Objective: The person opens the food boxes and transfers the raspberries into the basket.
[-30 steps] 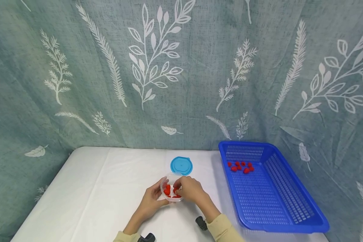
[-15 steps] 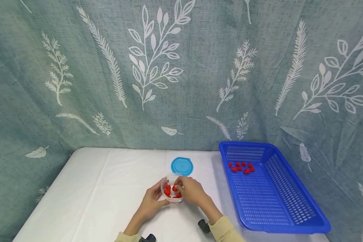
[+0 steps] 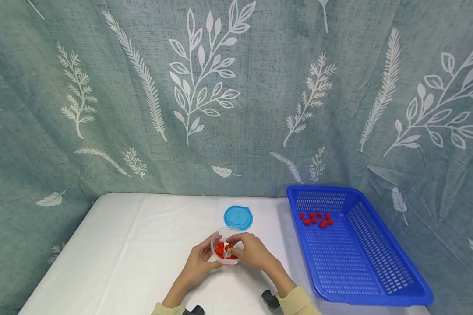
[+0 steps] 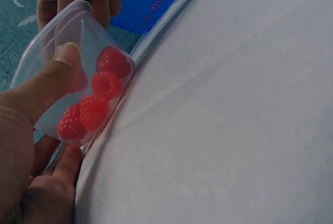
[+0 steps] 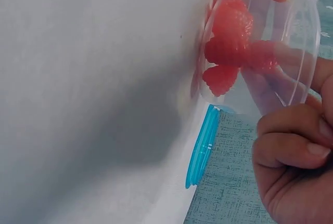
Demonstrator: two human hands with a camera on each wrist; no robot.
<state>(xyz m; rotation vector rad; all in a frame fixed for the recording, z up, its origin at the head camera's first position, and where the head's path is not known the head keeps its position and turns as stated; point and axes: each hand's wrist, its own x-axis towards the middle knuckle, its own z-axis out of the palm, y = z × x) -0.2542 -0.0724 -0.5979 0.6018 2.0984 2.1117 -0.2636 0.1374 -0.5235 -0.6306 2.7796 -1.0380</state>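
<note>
A clear plastic container (image 3: 220, 232) stands on the white-covered table with several red raspberries (image 4: 93, 112) inside. My left hand (image 3: 199, 262) grips the container from the left, its thumb (image 4: 47, 81) against the near side. My right hand (image 3: 256, 251) reaches in over the rim from the right and pinches one raspberry (image 5: 261, 56) between thumb and fingers. That berry is above the others, which lie at the bottom. Part of the container is hidden behind the right hand in the head view.
Just behind the container lies a round blue lid (image 3: 238, 217). A blue perforated basket (image 3: 347, 262) stands at the right of the table, with several more raspberries (image 3: 314, 219) in its far left corner. A patterned green cloth (image 3: 236, 109) hangs behind the table.
My right fingers have stayed inside the container, shifting slightly; the pinched raspberry shows more clearly than a second ago. My left hand still holds the container in place.
</note>
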